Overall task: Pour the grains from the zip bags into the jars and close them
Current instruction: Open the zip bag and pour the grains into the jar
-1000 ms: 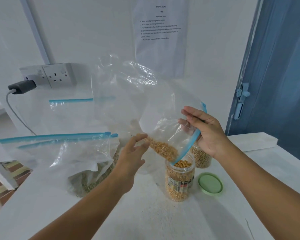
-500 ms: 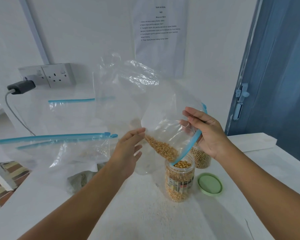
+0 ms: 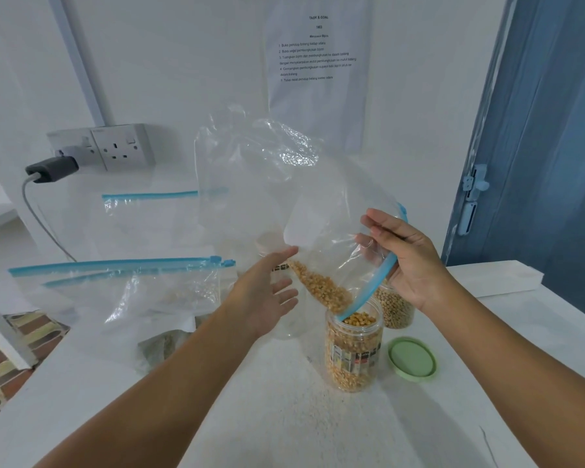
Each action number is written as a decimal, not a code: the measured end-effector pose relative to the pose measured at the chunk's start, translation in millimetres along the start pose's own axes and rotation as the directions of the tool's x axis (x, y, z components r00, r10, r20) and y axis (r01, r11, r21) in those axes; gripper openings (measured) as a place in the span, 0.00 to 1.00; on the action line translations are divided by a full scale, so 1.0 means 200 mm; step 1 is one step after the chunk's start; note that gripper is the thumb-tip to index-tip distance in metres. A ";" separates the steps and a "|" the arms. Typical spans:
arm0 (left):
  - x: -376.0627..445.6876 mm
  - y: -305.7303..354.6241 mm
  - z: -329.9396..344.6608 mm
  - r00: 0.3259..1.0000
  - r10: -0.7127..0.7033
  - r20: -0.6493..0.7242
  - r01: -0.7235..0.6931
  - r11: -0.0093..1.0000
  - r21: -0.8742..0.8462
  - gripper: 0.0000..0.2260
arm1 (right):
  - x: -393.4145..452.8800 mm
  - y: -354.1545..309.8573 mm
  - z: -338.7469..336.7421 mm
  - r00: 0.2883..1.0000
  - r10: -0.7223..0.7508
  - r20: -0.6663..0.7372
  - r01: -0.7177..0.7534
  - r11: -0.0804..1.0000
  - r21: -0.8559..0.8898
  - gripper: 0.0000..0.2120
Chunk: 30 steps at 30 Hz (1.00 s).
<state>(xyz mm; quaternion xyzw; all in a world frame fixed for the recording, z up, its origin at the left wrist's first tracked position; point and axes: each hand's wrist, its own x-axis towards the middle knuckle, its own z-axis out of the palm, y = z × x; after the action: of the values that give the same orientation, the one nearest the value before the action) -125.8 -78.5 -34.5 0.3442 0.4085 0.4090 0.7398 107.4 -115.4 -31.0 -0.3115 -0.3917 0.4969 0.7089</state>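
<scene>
Tilting down toward the centre of the frame, a clear plastic zip bag with a blue zipper strip [image 3: 284, 184] has its mouth over an open, clear plastic jar of yellow kernels [image 3: 353, 352], and a wedge of the same yellow kernels [image 3: 321, 288] lies in the bag's lower corner just above the jar's rim. The right hand [image 3: 409, 261] pinches the blue strip at the mouth, thumb over curled fingers. The left hand [image 3: 267, 292], fingers straight and spread, touches the bag's underside beside the kernels. A round pale green lid [image 3: 412, 359] lies on the white tabletop [image 3: 284, 417] just right of the jar. Behind the jar, right of centre, stands a second clear jar of beige grains [image 3: 394, 307]. At left-centre slumps another clear zip bag [image 3: 122, 298].
</scene>
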 end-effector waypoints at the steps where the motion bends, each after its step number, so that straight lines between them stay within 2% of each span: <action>1: 0.01 0.00 0.00 1.000 0.005 0.017 -0.004 1.000 -0.015 0.31 | 0.00 0.00 0.00 1.000 0.001 0.001 -0.001 1.000 0.002 0.13; 2: 0.01 0.00 0.00 0.999 0.017 0.028 -0.017 1.000 -0.026 0.28 | 0.00 0.00 0.00 1.000 0.002 0.000 -0.002 1.000 0.004 0.14; 5: 0.01 0.01 0.00 0.999 0.024 0.035 -0.022 0.998 -0.059 0.13 | -0.01 0.00 0.00 1.000 0.003 0.002 -0.003 1.000 0.000 0.14; 8: 0.03 0.02 0.00 0.999 0.004 0.032 -0.002 0.996 -0.084 0.10 | -0.01 -0.01 0.00 1.000 0.001 -0.001 -0.001 1.000 0.017 0.14; 11: 0.06 0.01 -0.01 0.999 0.043 0.028 -0.039 0.991 -0.127 0.07 | 0.00 -0.01 -0.01 1.000 -0.002 -0.012 0.002 0.999 0.034 0.15; 14: 0.05 -0.01 0.00 0.994 0.109 0.001 -0.107 0.976 -0.191 0.08 | 0.00 -0.01 -0.04 0.999 -0.006 -0.033 0.007 0.999 0.043 0.16; 21: 0.06 -0.03 -0.02 0.964 0.267 0.005 -0.265 0.957 -0.119 0.04 | 0.00 0.00 -0.09 0.993 -0.029 -0.111 0.036 0.998 0.056 0.15; 26: 0.05 -0.01 -0.04 0.956 0.293 0.023 -0.290 0.953 -0.091 0.15 | 0.00 0.01 -0.13 0.989 -0.024 -0.144 0.034 0.997 0.067 0.14; 30: 0.06 -0.02 -0.04 0.953 0.303 0.006 -0.302 0.952 -0.056 0.16 | 0.00 0.01 -0.14 0.987 -0.017 -0.163 0.030 0.997 0.077 0.13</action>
<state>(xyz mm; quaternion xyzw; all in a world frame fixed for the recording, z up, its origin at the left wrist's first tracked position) -128.9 -68.6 -44.3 0.3853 0.3343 0.5261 0.6804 129.8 -116.0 -46.4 -0.3176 -0.3165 0.4768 0.7561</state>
